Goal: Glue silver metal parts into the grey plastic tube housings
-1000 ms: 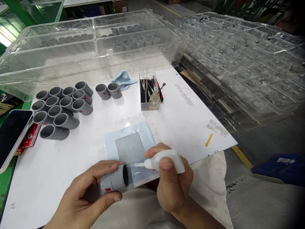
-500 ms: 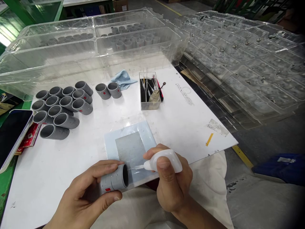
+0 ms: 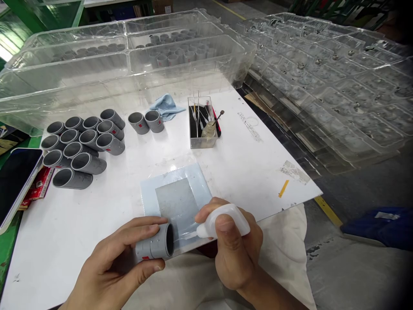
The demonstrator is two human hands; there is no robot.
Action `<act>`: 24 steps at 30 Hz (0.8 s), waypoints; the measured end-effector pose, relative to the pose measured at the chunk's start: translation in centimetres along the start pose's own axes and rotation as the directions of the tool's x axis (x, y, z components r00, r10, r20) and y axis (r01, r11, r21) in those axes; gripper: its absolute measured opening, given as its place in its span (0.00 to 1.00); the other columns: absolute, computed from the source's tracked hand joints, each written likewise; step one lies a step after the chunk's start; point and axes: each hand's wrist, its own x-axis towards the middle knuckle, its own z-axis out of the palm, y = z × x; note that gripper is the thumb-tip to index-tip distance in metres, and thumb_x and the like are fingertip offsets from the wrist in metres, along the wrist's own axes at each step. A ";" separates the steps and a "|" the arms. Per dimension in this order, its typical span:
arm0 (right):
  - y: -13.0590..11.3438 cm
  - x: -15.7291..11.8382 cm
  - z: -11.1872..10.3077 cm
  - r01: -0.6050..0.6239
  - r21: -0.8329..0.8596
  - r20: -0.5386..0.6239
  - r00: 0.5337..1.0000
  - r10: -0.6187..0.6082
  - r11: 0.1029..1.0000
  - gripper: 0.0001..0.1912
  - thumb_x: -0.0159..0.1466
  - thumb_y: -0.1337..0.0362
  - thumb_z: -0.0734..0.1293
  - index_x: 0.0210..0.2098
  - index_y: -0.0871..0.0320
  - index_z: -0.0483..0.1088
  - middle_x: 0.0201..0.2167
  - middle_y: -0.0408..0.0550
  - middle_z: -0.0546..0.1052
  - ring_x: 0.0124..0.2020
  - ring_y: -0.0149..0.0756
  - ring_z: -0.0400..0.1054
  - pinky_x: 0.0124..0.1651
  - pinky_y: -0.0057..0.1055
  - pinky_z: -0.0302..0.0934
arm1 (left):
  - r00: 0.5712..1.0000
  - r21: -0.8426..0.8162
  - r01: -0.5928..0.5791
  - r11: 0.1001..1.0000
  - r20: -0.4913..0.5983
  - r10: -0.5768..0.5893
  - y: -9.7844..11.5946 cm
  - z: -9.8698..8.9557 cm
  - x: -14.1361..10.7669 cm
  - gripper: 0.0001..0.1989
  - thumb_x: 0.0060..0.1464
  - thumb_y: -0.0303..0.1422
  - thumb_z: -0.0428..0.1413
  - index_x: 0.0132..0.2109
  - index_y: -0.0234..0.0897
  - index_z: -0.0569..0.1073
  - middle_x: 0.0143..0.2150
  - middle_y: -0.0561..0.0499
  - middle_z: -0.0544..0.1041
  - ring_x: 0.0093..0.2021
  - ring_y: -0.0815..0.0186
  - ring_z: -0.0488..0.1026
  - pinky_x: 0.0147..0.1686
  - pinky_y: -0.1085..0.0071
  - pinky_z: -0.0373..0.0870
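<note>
My left hand grips a grey cylinder lying sideways, its open end facing right and a small red mark low on its side. In my right hand is a white squeeze bottle, thumb on top, its thin clear nozzle pointing left at the cylinder's open end. A small gap seems to separate the nozzle tip from the rim. Beneath and behind them lies a light blue sheet with a grey square pad on it.
Several grey cylinders stand at the left; two more are near a blue cloth. A clear box holds tools. A phone lies at the left edge. Clear trays stand behind, others at right.
My right hand and the bottle have shifted slightly right and down, so the nozzle is a little farther from the cylinder. My left hand holds the cylinder almost unmoved.
</note>
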 end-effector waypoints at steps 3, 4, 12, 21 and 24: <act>0.0 -0.2 -0.3 -0.064 0.044 -0.027 0.997 0.066 0.997 0.18 0.73 0.51 0.63 0.34 0.54 0.78 0.24 0.44 0.73 0.24 0.36 0.66 0.25 0.34 0.59 | 0.999 0.018 -0.045 0.999 0.008 0.044 0.1 0.0 0.1 0.26 0.62 0.26 0.65 0.61 0.59 0.74 0.64 0.58 0.79 0.65 0.63 0.75 0.59 0.73 0.78; 0.1 -0.3 -0.3 -0.081 0.053 -0.035 0.996 0.083 0.995 0.19 0.73 0.51 0.63 0.35 0.54 0.78 0.25 0.44 0.74 0.24 0.36 0.67 0.26 0.34 0.59 | 0.998 0.020 -0.057 0.998 0.002 0.057 0.1 0.0 0.1 0.26 0.62 0.25 0.64 0.61 0.58 0.74 0.64 0.58 0.79 0.64 0.62 0.75 0.58 0.73 0.78; 0.5 -0.7 -0.1 -0.060 0.034 -0.052 0.997 0.061 0.998 0.16 0.73 0.52 0.64 0.39 0.51 0.79 0.28 0.45 0.76 0.28 0.38 0.69 0.27 0.35 0.59 | 0.994 0.026 -0.111 0.994 -0.002 0.111 0.4 -0.3 0.3 0.18 0.61 0.23 0.64 0.53 0.53 0.78 0.63 0.57 0.79 0.63 0.63 0.76 0.55 0.76 0.79; 0.3 -0.3 0.3 0.013 -0.047 -0.070 0.997 -0.016 0.999 0.15 0.73 0.53 0.64 0.38 0.54 0.79 0.32 0.47 0.79 0.31 0.38 0.71 0.28 0.33 0.62 | 0.994 0.081 -0.100 0.992 -0.026 0.102 0.4 -0.5 0.4 0.17 0.60 0.24 0.64 0.50 0.54 0.81 0.61 0.64 0.82 0.58 0.67 0.81 0.54 0.80 0.79; 0.1 0.2 0.5 0.061 -0.068 -0.052 0.997 -0.065 0.996 0.15 0.73 0.54 0.64 0.38 0.54 0.78 0.29 0.45 0.77 0.28 0.36 0.70 0.28 0.32 0.63 | 0.993 0.087 -0.117 0.989 -0.025 0.119 0.4 -0.5 0.4 0.17 0.60 0.24 0.64 0.49 0.55 0.81 0.61 0.64 0.83 0.57 0.67 0.81 0.54 0.80 0.79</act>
